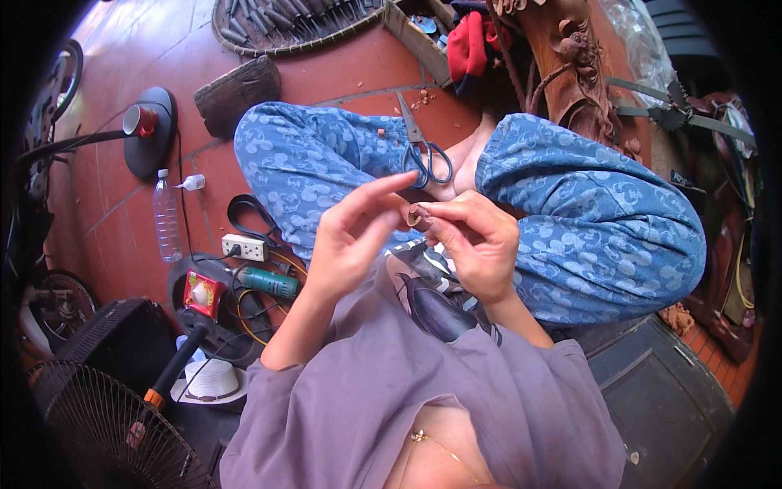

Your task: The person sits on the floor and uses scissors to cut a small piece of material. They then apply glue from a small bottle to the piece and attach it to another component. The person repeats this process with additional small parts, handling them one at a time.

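Between the thumb and fingertips of my right hand (482, 248) is a small brown rolled piece (419, 217), its near end showing a pale ring-like edge. I cannot make out what material it is. My left hand (358, 228) is right beside it, index finger stretched out and thumb apart, somewhat blurred; its fingertips come close to the roll, and whether they touch it is unclear. Just beyond my hands, a pair of scissors (414, 130) with dark blue handles lies by my crossed legs, blades pointing away. A little brown scrap (381, 132) rests on my left trouser leg.
A round basket of metal tools (285, 31) and a wood block (236, 96) are ahead. Carved wood (562, 73) stands front right. At left are a bottle (167, 216), power strip (244, 247), green power tool (269, 282), cords, hat (212, 381) and fan (106, 424).
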`<state>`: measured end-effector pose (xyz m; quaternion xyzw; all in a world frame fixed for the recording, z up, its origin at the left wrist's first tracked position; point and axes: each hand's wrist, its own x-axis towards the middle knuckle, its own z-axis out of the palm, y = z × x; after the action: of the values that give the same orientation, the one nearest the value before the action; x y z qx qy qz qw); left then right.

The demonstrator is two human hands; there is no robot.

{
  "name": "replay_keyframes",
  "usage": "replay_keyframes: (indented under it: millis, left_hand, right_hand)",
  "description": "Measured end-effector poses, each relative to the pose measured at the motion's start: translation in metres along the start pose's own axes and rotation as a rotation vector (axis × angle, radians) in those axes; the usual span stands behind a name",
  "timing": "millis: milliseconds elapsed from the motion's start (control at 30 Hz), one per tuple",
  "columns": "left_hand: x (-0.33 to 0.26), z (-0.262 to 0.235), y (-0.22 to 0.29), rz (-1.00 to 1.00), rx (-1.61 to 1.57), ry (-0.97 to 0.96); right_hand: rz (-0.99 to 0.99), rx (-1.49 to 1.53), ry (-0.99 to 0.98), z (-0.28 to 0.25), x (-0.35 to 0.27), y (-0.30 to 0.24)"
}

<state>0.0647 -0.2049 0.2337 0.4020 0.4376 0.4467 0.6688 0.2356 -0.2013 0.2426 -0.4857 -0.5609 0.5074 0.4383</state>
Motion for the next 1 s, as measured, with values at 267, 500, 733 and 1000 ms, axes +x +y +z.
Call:
replay_keyframes:
  millis: [267, 500, 733, 1000]
  left_hand:
    - [0.016, -0.014, 0.009, 0.723, 0.662, -0.041]
    - [0.008, -0.009, 0.008, 0.525, 0.597, -0.010]
    - [0.002, -0.004, 0.009, 0.401, 0.364, 0.042]
    - [0.000, 0.003, 0.006, 0.562, 0.218, 0.086]
  right_hand:
    - [0.480, 0.535, -0.267, -0.010, 0.004, -0.002]
    - [0.442, 0.509, -0.252, -0.008, 0.003, 0.000]
    - [0.008, 0.020, -0.166, -0.004, 0.003, -0.005]
    - [0.155, 0.425, -0.252, -0.005, 0.000, -0.001]
